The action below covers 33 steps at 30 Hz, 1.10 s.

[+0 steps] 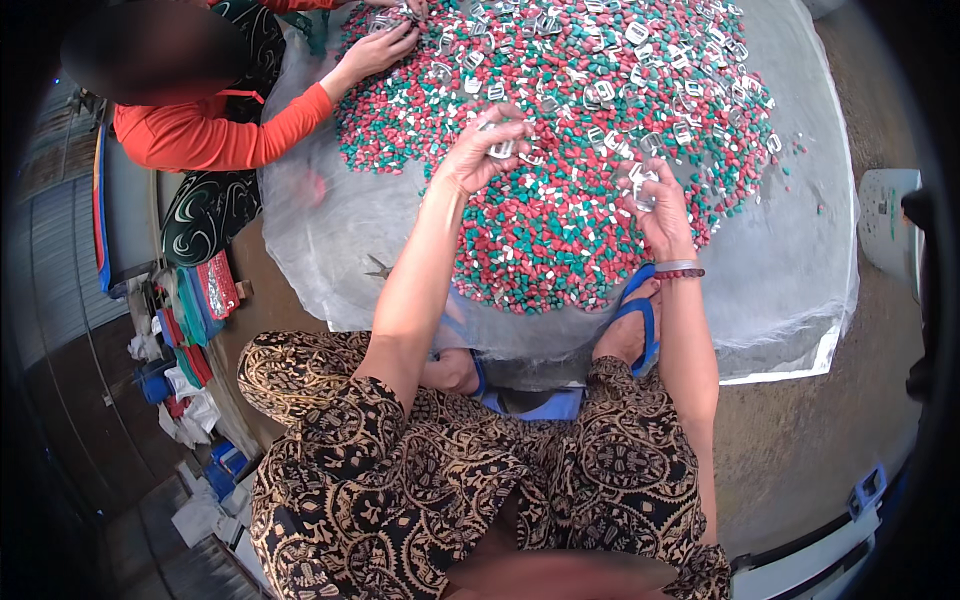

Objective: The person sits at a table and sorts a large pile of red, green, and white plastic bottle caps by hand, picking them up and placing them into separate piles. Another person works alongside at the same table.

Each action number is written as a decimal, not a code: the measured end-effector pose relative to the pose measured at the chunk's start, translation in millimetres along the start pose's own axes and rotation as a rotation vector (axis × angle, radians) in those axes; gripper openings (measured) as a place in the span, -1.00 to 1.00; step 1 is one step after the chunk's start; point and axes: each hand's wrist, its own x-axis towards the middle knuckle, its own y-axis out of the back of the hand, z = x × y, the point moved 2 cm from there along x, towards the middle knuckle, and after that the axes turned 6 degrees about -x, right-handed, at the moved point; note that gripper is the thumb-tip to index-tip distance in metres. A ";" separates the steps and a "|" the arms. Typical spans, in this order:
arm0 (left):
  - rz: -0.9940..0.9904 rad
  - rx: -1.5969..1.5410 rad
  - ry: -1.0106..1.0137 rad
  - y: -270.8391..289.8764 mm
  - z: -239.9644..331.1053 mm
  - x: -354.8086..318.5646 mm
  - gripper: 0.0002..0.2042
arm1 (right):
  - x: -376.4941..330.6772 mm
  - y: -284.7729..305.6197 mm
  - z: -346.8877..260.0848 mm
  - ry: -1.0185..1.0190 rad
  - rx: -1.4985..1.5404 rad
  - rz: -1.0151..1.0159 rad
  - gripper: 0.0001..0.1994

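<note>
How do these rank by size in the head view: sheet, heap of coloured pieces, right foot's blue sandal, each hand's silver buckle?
Largest first:
1. Sheet
2. Heap of coloured pieces
3. Blue sandal
4. Silver buckle in the left hand, silver buckle in the right hand: unranked, fingers partly cover both.

A white container (884, 222) stands well to the right of the right grip (664, 212), while coloured bundles (216, 284) lie far left of the left grip (474, 160).

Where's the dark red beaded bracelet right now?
In the head view, right of centre: the bracelet is worn just below the person's right hand, beside a pale band, with a blue sandal to its left.
</note>
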 end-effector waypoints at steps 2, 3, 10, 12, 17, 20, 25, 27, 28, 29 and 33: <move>0.164 0.641 0.035 11.3 -8.6 9.6 -0.79 | 4.6 4.8 -4.9 -0.055 -0.012 0.009 -0.74; 0.265 1.131 0.027 15.6 -14.0 15.0 -0.78 | 7.0 7.2 -7.3 -0.079 -0.014 0.010 -0.70; 0.275 1.766 -0.371 5.5 -62.7 10.2 -0.72 | 58.6 0.7 -12.6 0.366 -1.475 0.193 -0.65; 0.228 1.695 -0.344 -0.7 -59.3 7.9 -0.73 | 63.0 -3.4 -6.0 0.436 -1.878 0.193 -0.70; 0.283 1.747 -0.277 -13.3 -31.2 5.8 -0.70 | 44.3 -11.7 19.5 0.383 -1.943 -0.067 -0.82; 0.118 1.468 -0.369 -22.3 -11.8 5.6 -0.69 | 33.1 -5.6 19.4 0.211 -1.707 -0.082 -0.69; -0.236 0.087 -0.083 -41.0 -9.3 5.1 -0.78 | 22.8 5.6 8.4 0.314 -1.294 0.200 -0.38; -0.320 -0.191 -0.106 -50.8 -16.6 11.3 -0.79 | 25.6 -0.1 12.6 0.335 -1.533 0.113 -0.41; -0.346 -0.347 -0.055 -54.1 -20.6 16.1 -0.76 | 28.5 -2.2 18.0 0.184 -1.661 0.039 -0.50; -0.381 -0.502 -0.004 -56.6 -24.4 20.3 -0.71 | 29.8 -7.7 22.7 0.256 -1.764 0.021 -0.57; -0.502 -0.817 0.146 -66.3 -42.5 33.5 -0.58 | 32.9 -8.2 29.3 0.256 -1.756 0.031 -0.70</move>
